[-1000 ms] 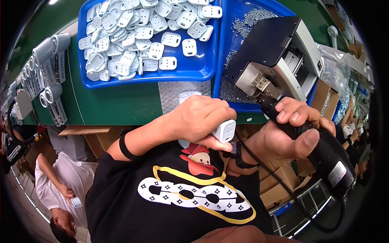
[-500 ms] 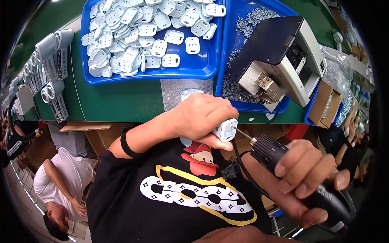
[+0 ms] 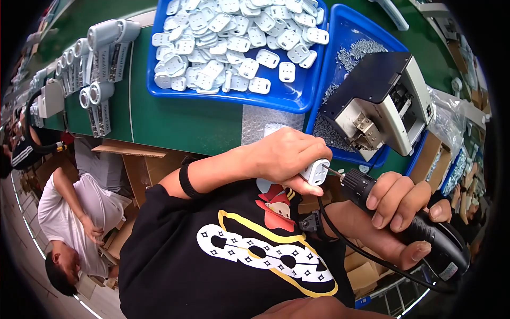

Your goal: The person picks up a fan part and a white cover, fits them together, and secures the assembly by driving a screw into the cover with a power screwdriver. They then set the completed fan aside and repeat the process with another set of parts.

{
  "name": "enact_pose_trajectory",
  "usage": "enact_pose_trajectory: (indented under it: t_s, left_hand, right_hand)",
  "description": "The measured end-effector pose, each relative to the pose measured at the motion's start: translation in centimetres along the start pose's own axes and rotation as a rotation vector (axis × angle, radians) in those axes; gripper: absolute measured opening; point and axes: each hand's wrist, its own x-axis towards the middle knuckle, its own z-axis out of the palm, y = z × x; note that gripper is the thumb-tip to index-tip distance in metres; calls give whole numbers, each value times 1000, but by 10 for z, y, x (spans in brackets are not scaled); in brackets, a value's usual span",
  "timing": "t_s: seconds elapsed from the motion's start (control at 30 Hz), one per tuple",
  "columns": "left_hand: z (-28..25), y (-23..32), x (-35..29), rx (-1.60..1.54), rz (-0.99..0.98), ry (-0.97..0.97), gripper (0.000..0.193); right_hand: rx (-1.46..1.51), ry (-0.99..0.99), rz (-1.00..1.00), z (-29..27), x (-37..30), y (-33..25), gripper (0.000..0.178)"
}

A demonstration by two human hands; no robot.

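My left hand (image 3: 289, 157) is closed around a white plastic part whose rounded-square end plate (image 3: 317, 173) faces right. That plate has small holes and a slot; the rest of the part is mostly hidden by my fingers. A whitish rounded piece (image 3: 273, 128) shows just behind my knuckles; I cannot tell whether it belongs to the same part. My right hand (image 3: 401, 202) grips a black electric screwdriver (image 3: 357, 185), pointed leftward. Its thin metal bit reaches one of the plate's holes; how deep it sits is too small to tell.
A blue tray (image 3: 228, 101) holds many pale plates. Beside it, a screw feeder machine (image 3: 372, 87) stands in another blue tray (image 3: 340, 24) with loose screws. White handheld fans (image 3: 101, 93) stand at the left. A black cable (image 3: 366, 258) hangs below the screwdriver. Another person (image 3: 74, 223) is at lower left.
The view has shifted, so trays and machine appear farther right and lower. Both hands keep their grips, and the screwdriver bit stays at the plate.
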Motion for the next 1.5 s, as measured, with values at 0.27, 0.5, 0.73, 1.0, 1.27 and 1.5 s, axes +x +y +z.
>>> enact_pose_trajectory:
  t_s: [0.27, 0.5, 0.73, 1.0, 1.27, 1.5]
  left_hand:
    - [-149, -10, 58, 851, 222, -193, 52]
    - [-299, -156, 104, 1546, -83, -357, 53]
    - [-276, -22, 10, 1258, -86, 333, 64]
    - [-315, 5, -157, 1221, -667, 629, 64]
    - [-215, 72, -60, 831, 192, 640, 54]
    - [-54, 46, -27, -96, -217, 363, 65]
  right_hand:
    - [-242, 81, 118, 25, -5, 20, 39]
    - [-1235, -618, 260, 43, 11, 139, 54]
    - [-1338, -840, 314, 39, 20, 171, 55]
    - [-1209, -741, 319, 41, 21, 155, 50]
    - [-484, -164, 666, 20, -21, 59, 50]
    - [-313, -43, 539, -11, -74, 19, 50]
